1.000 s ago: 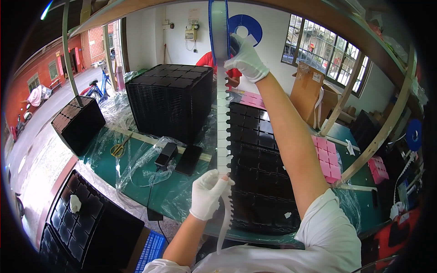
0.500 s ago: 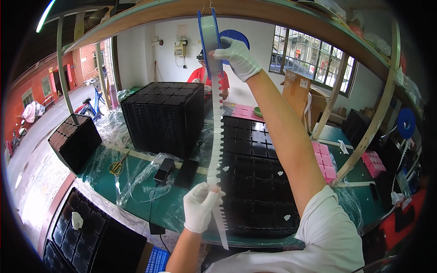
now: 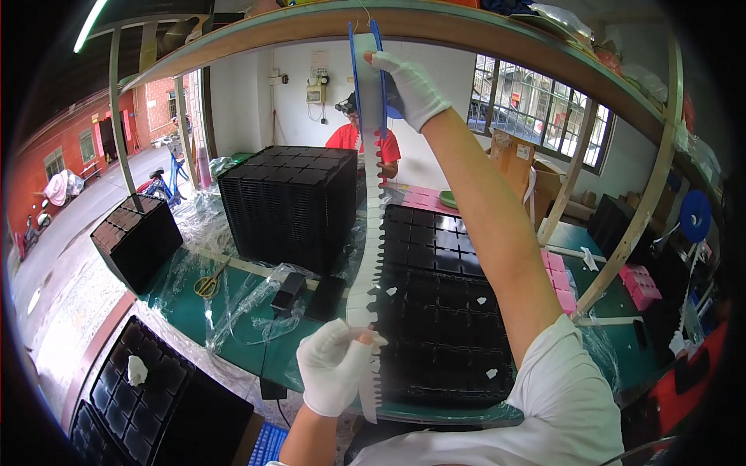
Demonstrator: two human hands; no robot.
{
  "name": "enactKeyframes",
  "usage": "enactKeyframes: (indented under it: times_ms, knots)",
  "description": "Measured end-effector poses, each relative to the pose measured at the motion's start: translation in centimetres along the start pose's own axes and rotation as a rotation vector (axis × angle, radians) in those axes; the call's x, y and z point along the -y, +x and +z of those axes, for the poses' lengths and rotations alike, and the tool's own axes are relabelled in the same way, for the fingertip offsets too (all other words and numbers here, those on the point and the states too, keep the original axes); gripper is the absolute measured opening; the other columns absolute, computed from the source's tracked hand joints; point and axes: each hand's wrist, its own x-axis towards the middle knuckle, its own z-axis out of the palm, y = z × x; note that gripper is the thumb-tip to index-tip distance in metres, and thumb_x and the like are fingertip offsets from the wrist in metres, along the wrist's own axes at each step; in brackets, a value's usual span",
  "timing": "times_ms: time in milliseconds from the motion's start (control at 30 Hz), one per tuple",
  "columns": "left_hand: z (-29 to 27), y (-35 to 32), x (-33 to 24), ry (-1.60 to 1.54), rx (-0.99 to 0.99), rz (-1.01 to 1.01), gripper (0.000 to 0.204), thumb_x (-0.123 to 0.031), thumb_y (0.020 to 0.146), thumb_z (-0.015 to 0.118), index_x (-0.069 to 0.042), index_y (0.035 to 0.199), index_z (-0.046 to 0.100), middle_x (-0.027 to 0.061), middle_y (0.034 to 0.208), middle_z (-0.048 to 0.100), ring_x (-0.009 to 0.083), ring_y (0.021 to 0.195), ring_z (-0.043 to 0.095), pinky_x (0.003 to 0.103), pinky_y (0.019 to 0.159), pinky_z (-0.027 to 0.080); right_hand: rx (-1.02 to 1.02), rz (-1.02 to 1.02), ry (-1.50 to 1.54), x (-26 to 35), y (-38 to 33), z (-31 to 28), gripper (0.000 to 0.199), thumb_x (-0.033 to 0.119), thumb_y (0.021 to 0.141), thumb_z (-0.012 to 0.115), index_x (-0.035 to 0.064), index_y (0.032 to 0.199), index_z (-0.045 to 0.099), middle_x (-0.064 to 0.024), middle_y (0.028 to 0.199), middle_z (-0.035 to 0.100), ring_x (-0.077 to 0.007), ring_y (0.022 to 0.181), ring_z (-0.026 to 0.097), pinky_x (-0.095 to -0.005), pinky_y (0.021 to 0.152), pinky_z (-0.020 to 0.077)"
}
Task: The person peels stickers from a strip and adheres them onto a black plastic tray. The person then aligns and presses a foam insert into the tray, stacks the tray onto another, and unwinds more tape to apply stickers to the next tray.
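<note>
- Overhead, the right hand (image 3: 412, 89) in a white glove is raised to the blue reel (image 3: 367, 78) that hangs edge-on under the shelf beam (image 3: 497, 35); its fingers lie against the far flange, though whether they clamp the reel or only steady it is hard to tell from this angle.
- From the reel a white notched tape (image 3: 371, 256) runs straight down in front of the black compartment tray (image 3: 447, 326) on the green table (image 3: 233, 342).
- Lower down, the left hand (image 3: 334, 369), also gloved, is closed on the tape, pinching it between thumb and fingertips near its lower end; a short tail hangs free below the pinch.
- Judging by how it hangs with a slight bow, the tape looks thin, light and limp, likely to twist or kink if pulled sideways, and its toothed edge could tear.
- It seems best taken flat across its width, as the left hand does, with a pull in line with the reel.
- The reel looks light and stiff, best held by the flanges or the hub.
- Gloves may slip on the smooth strip.
- Nearby lie yellow-handled scissors (image 3: 208, 286) and a stack of black trays (image 3: 291, 202).
</note>
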Motion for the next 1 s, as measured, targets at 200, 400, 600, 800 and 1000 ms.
enactKeyframes:
  times_ms: [200,400,600,800,1000]
  knots:
    - [0.8,-0.3,-0.8,0.008,0.002,-0.015,0.005,0.006,0.088,0.065,0.005,0.083,0.067,0.0095,0.079,0.072,0.0101,0.071,0.066,0.023,0.067,0.052,-0.042,0.035,0.045,1.2,1.4,0.2,0.035,0.039,0.086,0.073,0.0086,0.104,0.068,-0.0072,0.088,0.068,-0.0224,0.077,0.067,-0.0370,0.075,0.0546]
    - [1.8,-0.5,0.1,0.102,0.010,0.057,0.003,0.005,0.086,0.067,0.005,0.083,0.067,0.0091,0.078,0.072,0.0097,0.069,0.066,0.022,0.066,0.051,-0.094,0.240,0.016,3.3,2.1,1.3,0.045,0.058,0.085,0.064,0.0134,0.092,0.069,-0.0069,0.079,0.067,-0.0238,0.082,0.070,-0.0415,0.078,0.0542]
    - [1.6,-0.7,0.5,0.165,0.003,0.067,0.001,0.004,0.084,0.068,0.004,0.084,0.069,0.0087,0.077,0.073,0.0091,0.065,0.065,0.022,0.062,0.050,-0.078,0.208,-0.002,3.1,2.1,0.9,0.046,0.057,0.086,0.061,0.0138,0.100,0.069,-0.0099,0.089,0.069,-0.0283,0.088,0.069,-0.0448,0.085,0.0535]
    - [1.1,-1.1,1.0,0.213,0.027,0.060,0.005,0.002,0.090,0.067,0.008,0.089,0.067,0.0100,0.083,0.070,0.0132,0.073,0.068,0.025,0.068,0.053,-0.139,0.181,0.148,4.2,2.2,0.6,0.048,0.057,0.087,0.056,0.0122,0.101,0.066,-0.0121,0.086,0.069,-0.0252,0.081,0.067,-0.0468,0.081,0.0535]
    - [0.6,-1.5,2.1,0.282,-0.012,0.063,0.006,0.003,0.081,0.069,0.000,0.085,0.071,0.0079,0.076,0.073,0.0117,0.065,0.068,0.024,0.061,0.051,-0.153,0.172,-0.021,4.9,7.0,-1.5,0.043,0.051,0.091,0.052,0.0147,0.109,0.065,-0.0115,0.108,0.071,-0.0263,0.089,0.064,-0.0446,0.087,0.0526]
